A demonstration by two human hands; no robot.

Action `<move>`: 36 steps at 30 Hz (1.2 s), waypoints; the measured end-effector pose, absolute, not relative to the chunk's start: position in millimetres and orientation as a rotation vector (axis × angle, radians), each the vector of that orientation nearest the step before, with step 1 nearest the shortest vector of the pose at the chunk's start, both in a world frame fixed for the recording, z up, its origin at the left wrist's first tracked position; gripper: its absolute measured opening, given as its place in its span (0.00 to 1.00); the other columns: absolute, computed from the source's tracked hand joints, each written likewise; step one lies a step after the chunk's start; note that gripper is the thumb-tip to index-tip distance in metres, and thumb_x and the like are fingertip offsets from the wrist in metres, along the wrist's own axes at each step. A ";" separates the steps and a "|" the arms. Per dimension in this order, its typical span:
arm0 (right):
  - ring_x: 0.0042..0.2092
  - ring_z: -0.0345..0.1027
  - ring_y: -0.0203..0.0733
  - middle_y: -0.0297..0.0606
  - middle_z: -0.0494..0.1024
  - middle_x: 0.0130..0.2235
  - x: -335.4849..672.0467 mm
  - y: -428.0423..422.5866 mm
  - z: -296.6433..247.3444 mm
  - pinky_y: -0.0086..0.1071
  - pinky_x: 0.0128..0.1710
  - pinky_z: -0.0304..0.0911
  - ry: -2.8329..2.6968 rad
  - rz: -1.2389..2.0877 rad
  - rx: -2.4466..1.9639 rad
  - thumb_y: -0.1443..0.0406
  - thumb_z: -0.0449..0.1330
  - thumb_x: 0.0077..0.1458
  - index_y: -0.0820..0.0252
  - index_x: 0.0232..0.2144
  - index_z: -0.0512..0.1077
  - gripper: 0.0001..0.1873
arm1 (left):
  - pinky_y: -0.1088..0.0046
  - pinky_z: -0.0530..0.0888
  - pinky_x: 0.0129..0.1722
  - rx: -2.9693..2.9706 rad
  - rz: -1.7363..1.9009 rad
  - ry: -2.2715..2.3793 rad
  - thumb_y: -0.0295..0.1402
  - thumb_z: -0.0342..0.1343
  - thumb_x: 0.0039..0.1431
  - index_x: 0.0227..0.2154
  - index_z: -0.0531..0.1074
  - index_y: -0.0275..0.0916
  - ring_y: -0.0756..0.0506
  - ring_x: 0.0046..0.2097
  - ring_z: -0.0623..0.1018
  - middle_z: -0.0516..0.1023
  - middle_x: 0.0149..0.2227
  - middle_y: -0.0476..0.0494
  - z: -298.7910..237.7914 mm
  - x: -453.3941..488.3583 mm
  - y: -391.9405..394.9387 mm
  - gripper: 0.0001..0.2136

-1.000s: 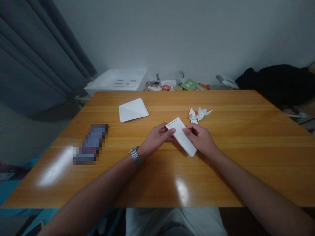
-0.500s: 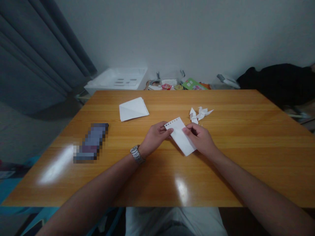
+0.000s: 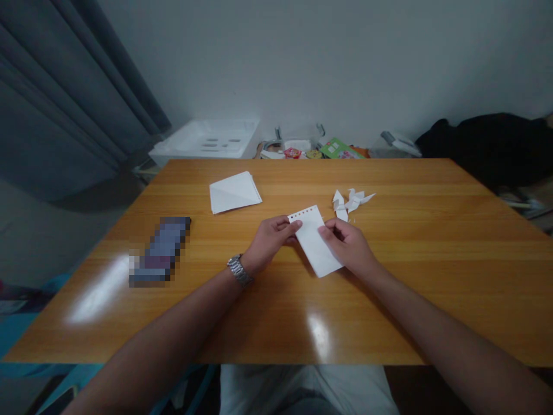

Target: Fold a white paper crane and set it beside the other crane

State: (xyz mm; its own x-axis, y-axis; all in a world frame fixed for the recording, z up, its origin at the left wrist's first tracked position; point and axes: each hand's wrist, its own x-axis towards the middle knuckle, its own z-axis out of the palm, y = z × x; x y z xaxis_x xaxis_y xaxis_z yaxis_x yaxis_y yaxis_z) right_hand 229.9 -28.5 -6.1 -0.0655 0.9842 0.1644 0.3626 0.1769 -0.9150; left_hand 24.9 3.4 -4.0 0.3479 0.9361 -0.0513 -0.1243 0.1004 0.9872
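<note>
A small white sheet of paper (image 3: 311,239) with a row of punched holes along its far edge is held just above the wooden table (image 3: 432,271). My left hand (image 3: 270,242), with a metal watch on the wrist, pinches the sheet's left edge. My right hand (image 3: 349,246) grips its right side with fingers curled. A folded white paper crane (image 3: 351,202) lies just beyond my right hand.
A folded white paper stack (image 3: 233,192) lies at the far left-centre of the table. A blurred dark flat object (image 3: 161,251) rests to the left. Behind the table are a white box (image 3: 207,141), small clutter and a dark bag (image 3: 488,144). A grey curtain hangs left.
The sheet has turned a little between my hands, its near end swinging left so it lies less slanted. Both hands have kept their grip and barely shifted.
</note>
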 end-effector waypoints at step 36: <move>0.29 0.62 0.37 0.33 0.73 0.28 232.2 -27.8 -3.5 0.31 0.29 0.55 -1.623 1.044 -1.299 0.53 0.61 0.60 0.59 0.29 0.74 0.16 | 0.72 0.78 0.38 1.298 1.056 0.979 0.49 0.61 0.59 0.34 0.76 0.34 0.48 0.34 0.78 0.79 0.32 0.44 -1.7 19.9 6.7 0.19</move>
